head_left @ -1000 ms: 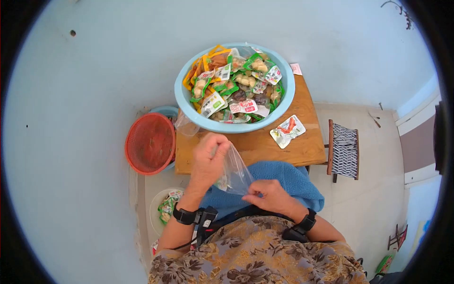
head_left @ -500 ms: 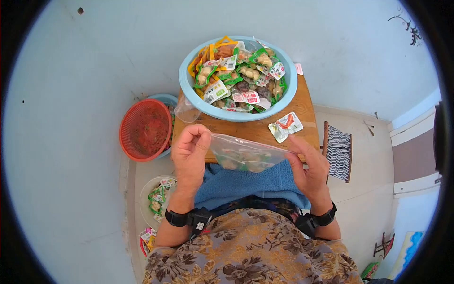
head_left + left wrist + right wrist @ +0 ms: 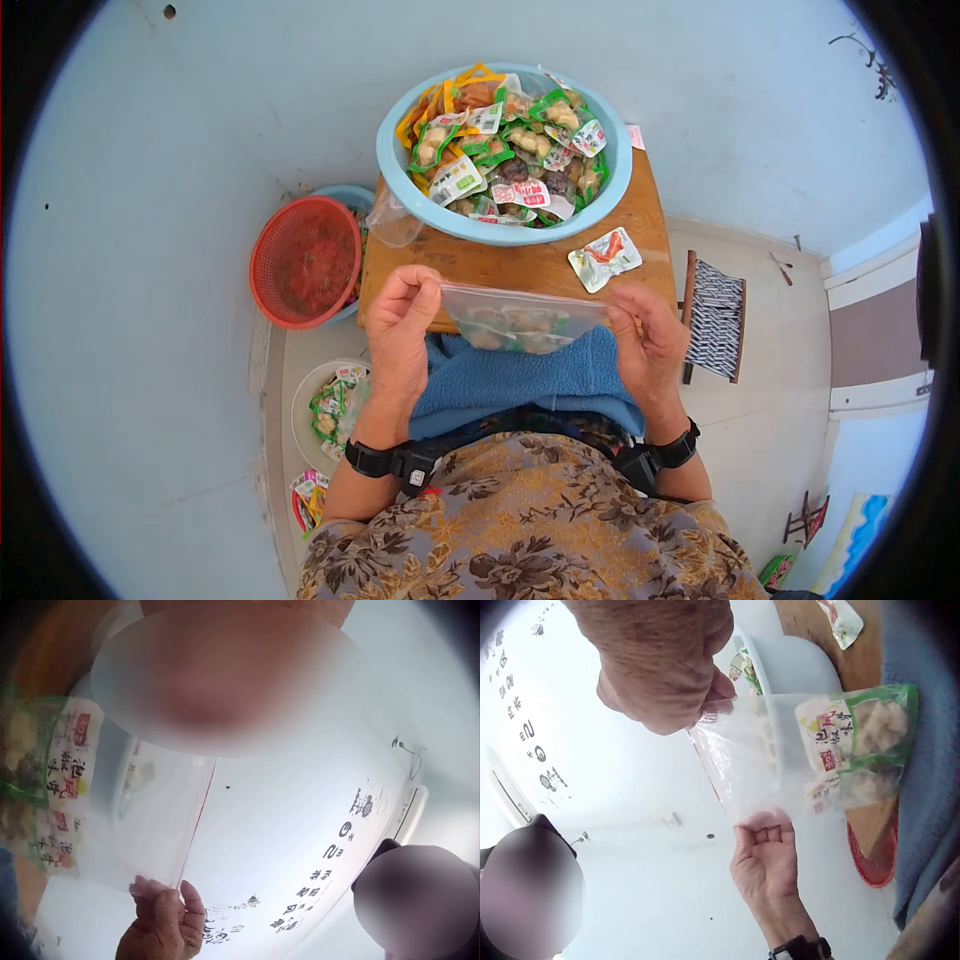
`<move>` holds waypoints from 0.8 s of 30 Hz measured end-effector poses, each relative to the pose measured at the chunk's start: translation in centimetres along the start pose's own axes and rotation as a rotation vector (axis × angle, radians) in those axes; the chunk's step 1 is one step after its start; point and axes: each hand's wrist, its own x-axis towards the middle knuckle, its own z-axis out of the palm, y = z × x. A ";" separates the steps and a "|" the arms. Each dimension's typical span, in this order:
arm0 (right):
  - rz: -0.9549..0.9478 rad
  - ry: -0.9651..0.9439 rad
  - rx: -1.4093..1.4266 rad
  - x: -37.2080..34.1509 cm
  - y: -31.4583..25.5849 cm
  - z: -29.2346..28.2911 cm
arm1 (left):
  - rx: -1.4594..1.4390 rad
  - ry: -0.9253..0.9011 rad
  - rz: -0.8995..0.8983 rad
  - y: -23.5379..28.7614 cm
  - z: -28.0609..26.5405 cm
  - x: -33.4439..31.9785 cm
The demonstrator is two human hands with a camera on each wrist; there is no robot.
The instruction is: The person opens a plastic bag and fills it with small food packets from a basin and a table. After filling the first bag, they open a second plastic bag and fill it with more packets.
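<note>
My left hand (image 3: 400, 325) pinches one top corner of a clear zip bag (image 3: 540, 305) between thumb and fingers. The opposite corner is pinched by my right hand (image 3: 650, 340), so the mouth edge runs taut between them. Green-edged snack packets (image 3: 877, 727) with pale pieces inside sit in the bottom of the bag, as the right wrist view shows. A red line (image 3: 196, 825) runs along the bag's top edge in the left wrist view. The bag hangs over the lap, at the near edge of the wooden table (image 3: 480, 262).
A blue basin (image 3: 395, 165) heaped with similar packets stands on the table. One loose packet (image 3: 605, 258) lies to its right. At left are a red basket (image 3: 300, 265) and, below it, a plate (image 3: 303, 425) of packets. A woven stool (image 3: 715, 320) stands at right.
The bag went from hanging slanted between the hands to stretched nearly level. My right hand moved up and to the right, and my left hand shifted left. Little differs over the last half second.
</note>
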 end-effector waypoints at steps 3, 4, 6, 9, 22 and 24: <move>-0.033 -0.011 -0.037 0.0 -0.3 0.0 | 0.093 0.033 0.023 -0.1 -0.4 -0.1; -0.069 -0.022 -0.056 0.1 -0.7 0.0 | 0.139 0.044 0.035 -0.1 -0.5 -0.1; -0.104 -0.033 -0.075 0.1 -0.7 0.1 | 0.175 0.032 0.077 0.3 -0.6 -0.1; -0.152 -0.071 -0.046 -0.1 -0.4 0.2 | 0.307 0.037 0.174 1.2 -0.2 0.0; -0.235 -0.181 -0.010 0.3 -1.4 -0.1 | 1.243 -0.637 0.640 4.0 5.3 0.3; -0.241 -0.181 -0.020 0.2 -1.2 -0.3 | 1.227 -0.623 0.662 3.7 5.4 0.4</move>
